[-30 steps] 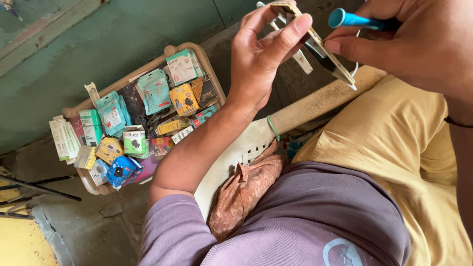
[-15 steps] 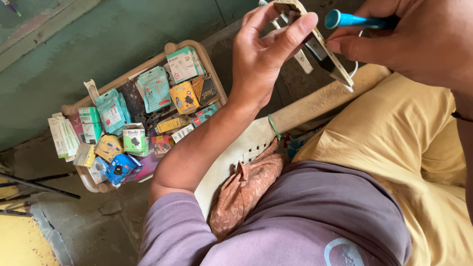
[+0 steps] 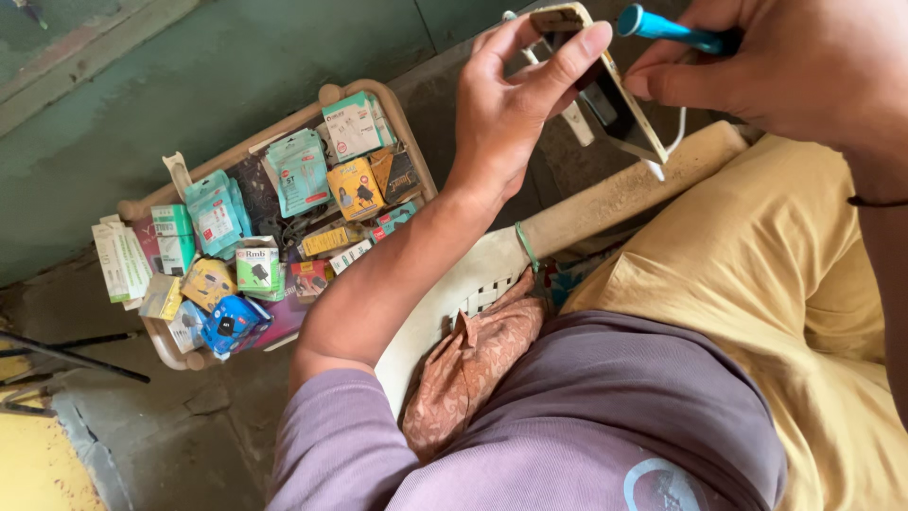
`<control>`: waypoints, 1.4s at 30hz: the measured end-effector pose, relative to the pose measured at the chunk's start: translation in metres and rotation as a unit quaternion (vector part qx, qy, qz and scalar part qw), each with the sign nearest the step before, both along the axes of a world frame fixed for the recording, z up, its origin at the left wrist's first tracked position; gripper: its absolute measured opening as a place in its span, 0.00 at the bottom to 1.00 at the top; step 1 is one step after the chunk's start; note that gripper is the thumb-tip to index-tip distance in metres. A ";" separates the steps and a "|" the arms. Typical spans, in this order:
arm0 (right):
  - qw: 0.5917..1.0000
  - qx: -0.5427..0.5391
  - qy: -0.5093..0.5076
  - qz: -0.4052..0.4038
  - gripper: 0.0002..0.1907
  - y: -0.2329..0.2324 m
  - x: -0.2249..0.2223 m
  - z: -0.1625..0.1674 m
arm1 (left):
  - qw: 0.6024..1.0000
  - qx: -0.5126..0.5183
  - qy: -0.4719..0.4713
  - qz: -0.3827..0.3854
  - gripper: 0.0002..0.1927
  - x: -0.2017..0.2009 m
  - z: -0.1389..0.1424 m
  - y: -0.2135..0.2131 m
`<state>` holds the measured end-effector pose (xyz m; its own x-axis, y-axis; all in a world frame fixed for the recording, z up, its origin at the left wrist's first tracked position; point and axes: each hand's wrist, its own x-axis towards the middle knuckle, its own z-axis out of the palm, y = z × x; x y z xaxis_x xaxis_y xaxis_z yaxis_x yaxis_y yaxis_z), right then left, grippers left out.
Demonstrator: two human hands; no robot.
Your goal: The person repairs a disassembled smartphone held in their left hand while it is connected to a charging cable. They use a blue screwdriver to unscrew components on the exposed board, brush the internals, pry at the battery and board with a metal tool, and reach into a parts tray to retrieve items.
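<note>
My left hand (image 3: 515, 104) holds a smartphone (image 3: 605, 90) with a pale gold frame, tilted, thumb and fingers clamped on its top end. My right hand (image 3: 785, 61) grips a blue-handled tool (image 3: 667, 26), its tip pointing at the phone's upper edge. A thin white cable (image 3: 667, 151) hangs below the phone. I sit with a purple shirt and mustard trousers (image 3: 785, 312) in view.
A beige plastic tray (image 3: 369, 95) on the green floor to the left holds several small packaged accessories in teal, yellow and blue. A patterned brown cloth (image 3: 473, 364) lies on a white plastic seat (image 3: 463, 293). Dark metal rods (image 3: 66, 355) lie at far left.
The phone and both hands stay close together; my left hand has tilted the phone slightly and my view has shifted a little. The tool stays near the phone's top.
</note>
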<state>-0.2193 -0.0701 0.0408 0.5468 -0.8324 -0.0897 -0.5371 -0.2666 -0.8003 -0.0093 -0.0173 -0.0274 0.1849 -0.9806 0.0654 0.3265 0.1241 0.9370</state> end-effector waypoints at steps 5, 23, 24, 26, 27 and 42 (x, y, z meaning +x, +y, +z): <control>0.998 0.015 -0.035 0.052 0.08 -0.011 -0.003 -0.002 | 0.998 0.032 0.041 -0.028 0.29 -0.002 -0.001 -0.001; 0.991 -0.042 -0.125 -0.030 0.05 0.032 0.008 0.020 | 0.999 0.036 -0.018 0.004 0.34 0.002 0.015 0.005; 0.991 -0.057 -0.116 -0.036 0.05 0.036 0.009 0.023 | 0.999 0.038 -0.020 0.004 0.34 0.001 0.016 0.006; 0.990 -0.088 -0.094 -0.051 0.05 0.044 0.010 0.030 | 0.999 0.031 -0.012 -0.001 0.34 0.000 0.018 0.007; 0.990 -0.093 -0.082 -0.063 0.05 0.048 0.010 0.033 | 1.000 0.028 -0.008 -0.003 0.34 -0.001 0.019 0.008; 0.976 -0.113 -0.130 -0.137 0.07 0.065 0.012 0.025 | 0.999 0.026 -0.032 0.000 0.34 -0.007 0.029 0.011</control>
<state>-0.2076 -0.0050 0.0660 0.2815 -0.9327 0.2255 -0.3994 -0.3275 -0.8563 -0.0164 -0.0058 0.0019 0.1822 -0.9829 0.0261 0.2649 0.0747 0.9614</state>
